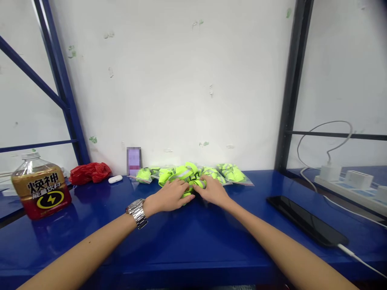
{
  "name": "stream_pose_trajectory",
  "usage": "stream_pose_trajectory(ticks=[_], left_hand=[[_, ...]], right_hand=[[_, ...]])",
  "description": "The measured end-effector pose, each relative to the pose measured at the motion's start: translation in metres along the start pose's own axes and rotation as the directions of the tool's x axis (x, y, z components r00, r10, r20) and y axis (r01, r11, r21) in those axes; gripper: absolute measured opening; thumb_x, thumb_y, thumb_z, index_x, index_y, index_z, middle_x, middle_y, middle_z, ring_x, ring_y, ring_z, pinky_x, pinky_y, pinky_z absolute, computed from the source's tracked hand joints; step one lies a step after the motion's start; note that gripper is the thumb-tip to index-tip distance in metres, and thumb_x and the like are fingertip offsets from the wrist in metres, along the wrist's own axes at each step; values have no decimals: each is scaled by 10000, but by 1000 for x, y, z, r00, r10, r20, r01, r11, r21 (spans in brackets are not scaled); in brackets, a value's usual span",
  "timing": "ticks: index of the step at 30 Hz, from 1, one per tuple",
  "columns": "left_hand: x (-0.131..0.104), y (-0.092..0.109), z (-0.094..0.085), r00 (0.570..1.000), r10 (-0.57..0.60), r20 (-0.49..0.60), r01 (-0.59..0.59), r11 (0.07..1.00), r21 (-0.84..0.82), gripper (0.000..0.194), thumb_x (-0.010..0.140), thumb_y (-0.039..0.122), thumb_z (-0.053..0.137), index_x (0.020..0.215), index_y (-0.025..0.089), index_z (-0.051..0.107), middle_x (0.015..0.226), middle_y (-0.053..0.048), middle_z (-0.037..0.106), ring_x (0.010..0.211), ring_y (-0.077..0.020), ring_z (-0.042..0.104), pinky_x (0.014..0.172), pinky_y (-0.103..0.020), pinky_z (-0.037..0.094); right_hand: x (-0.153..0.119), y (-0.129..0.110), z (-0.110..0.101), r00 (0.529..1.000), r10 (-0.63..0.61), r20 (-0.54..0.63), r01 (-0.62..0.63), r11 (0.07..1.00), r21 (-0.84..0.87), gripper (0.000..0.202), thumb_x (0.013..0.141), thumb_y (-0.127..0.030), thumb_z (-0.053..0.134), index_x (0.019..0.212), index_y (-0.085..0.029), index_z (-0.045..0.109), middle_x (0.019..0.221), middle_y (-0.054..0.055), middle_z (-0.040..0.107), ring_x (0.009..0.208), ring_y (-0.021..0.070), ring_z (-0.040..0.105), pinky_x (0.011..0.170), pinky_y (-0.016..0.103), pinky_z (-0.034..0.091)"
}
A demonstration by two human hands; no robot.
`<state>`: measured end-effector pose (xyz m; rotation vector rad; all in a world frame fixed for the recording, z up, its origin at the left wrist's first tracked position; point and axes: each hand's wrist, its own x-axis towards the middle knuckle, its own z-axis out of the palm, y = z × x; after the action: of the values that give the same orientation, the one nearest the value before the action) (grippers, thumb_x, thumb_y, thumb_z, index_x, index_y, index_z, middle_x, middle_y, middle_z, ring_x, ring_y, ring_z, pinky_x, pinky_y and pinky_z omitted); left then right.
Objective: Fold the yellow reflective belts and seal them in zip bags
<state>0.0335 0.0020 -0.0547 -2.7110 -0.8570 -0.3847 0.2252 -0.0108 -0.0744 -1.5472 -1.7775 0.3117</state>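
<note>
A loose bundle of neon-yellow reflective straps [185, 172] with grey stripes and black parts lies on the blue table toward the wall. My left hand [171, 196], with a metal watch on the wrist, is curled over the bundle's near left side. From the right, my right hand [214, 191] grips a folded piece of the same strap, its thumb and fingertips closed around it. Clear plastic bags of similar yellow straps lie behind and to both sides, one at the left [144, 175] and another at the right [232, 173].
A large drink bottle [42, 187], a red plastic bag [90, 173] and a small white case [115, 179] stand left. A blurred upright phone-like object [133, 161] leans on the wall. At right are a charging phone [306, 219] and a power strip [353, 189] with cables.
</note>
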Motion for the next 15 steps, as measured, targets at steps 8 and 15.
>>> stream_pose_trajectory(ticks=[8,15], left_hand=[[-30,13,15,999,12,-47,-7,993,116,296,967,400,345,931,196,556,886,-45,557,825,-192,542,728,-339,404],[-29,17,14,998,-39,-54,46,992,117,280,913,361,421,1120,198,515,1057,-100,563,865,-234,572,772,-414,412]], right_hand=[[-12,-10,-10,998,-39,-54,-2,793,-609,393,791,-389,563,1110,-159,567,1047,179,594,961,326,569,769,422,422],[-2,1,9,917,-348,197,397,734,-550,536,844,-220,478,1362,-213,341,1240,159,504,1060,298,508,819,373,406]])
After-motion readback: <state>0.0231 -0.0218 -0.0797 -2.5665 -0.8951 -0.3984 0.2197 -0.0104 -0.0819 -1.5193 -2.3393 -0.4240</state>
